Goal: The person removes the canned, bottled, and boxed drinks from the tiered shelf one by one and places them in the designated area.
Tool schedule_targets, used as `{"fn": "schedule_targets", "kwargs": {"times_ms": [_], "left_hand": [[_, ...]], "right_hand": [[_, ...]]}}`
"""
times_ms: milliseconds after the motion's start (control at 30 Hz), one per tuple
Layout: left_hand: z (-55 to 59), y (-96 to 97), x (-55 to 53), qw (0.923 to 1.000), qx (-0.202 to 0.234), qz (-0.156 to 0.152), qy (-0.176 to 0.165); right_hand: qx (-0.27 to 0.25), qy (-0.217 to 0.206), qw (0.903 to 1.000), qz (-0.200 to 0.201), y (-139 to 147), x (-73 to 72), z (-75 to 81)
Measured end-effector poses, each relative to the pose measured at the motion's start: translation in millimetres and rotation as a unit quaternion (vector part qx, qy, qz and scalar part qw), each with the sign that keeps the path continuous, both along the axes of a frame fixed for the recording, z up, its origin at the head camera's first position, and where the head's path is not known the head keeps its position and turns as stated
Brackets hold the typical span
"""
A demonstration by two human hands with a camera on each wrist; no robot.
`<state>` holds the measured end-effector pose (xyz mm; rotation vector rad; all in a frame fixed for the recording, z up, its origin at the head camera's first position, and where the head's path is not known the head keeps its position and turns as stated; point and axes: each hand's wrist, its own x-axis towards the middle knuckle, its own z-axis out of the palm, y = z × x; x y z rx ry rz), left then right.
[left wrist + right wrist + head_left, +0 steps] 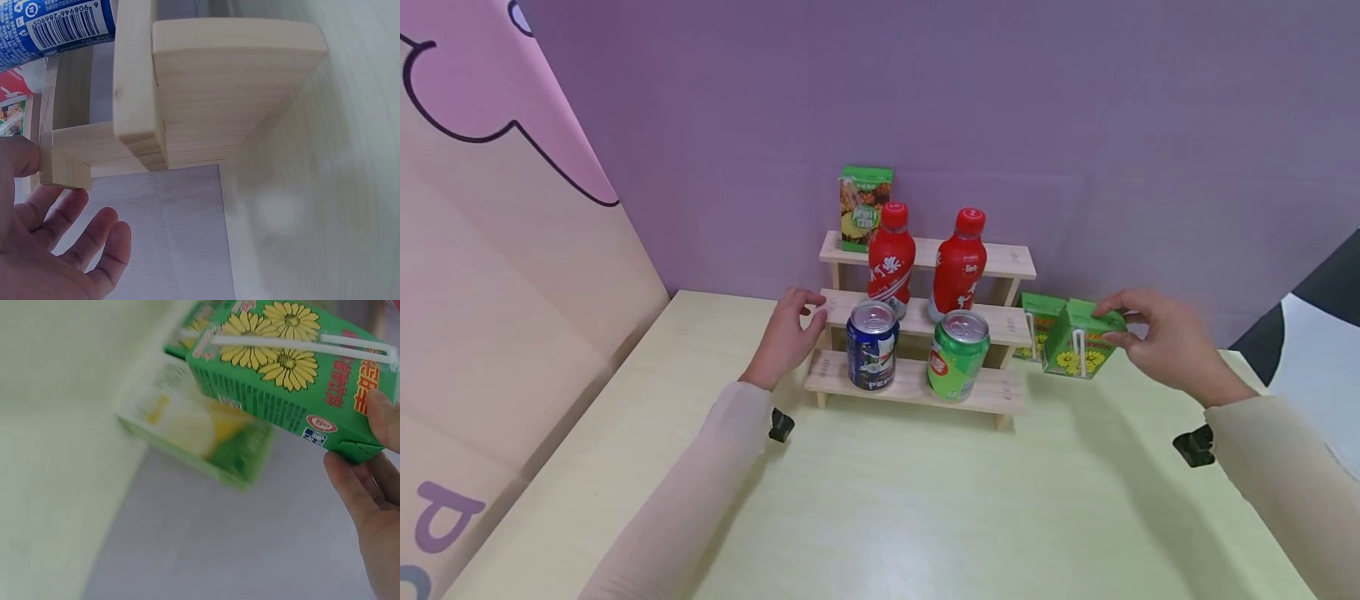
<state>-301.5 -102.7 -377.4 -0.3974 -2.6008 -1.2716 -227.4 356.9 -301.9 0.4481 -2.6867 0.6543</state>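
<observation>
In my right hand (pixel 1172 342) I hold a green drink carton (pixel 1082 342) with yellow flowers and a white straw, thumb and fingers pinching one end. Right behind it stands a second green flower carton (pixel 1033 325), partly covered. The right wrist view also has a blurred carton with a lemon picture (pixel 194 422), hidden in the head view. My left hand (pixel 788 333) is at the left end of a three-step wooden rack (pixel 925 392). There the thumb and index finger pinch the end of the middle step (pixel 65 169), while the other fingers spread loosely.
On the rack's bottom step are a blue can (pixel 872 346) and a green can (pixel 958 354). Two red bottles (pixel 891 258) with red caps stand on the middle step, and a green-topped carton (pixel 863 208) on the top one. A purple wall panel (pixel 925 100) rises behind.
</observation>
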Motion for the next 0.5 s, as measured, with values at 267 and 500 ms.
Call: {"fn": "schedule_targets", "kwargs": {"times_ms": [267, 500], "left_hand": [[-2.4, 0.8, -0.4, 0.9999, -0.002, 0.007, -0.007], [-3.2, 0.0, -1.2, 1.0, 0.0, 0.004, 0.001]], "right_hand": [[-0.044, 0.008, 0.9988, 0.017, -9.9, -9.1, -43.7], [-0.056, 0.038, 0.9977, 0.006, -15.0, -18.0, -65.7]]}}
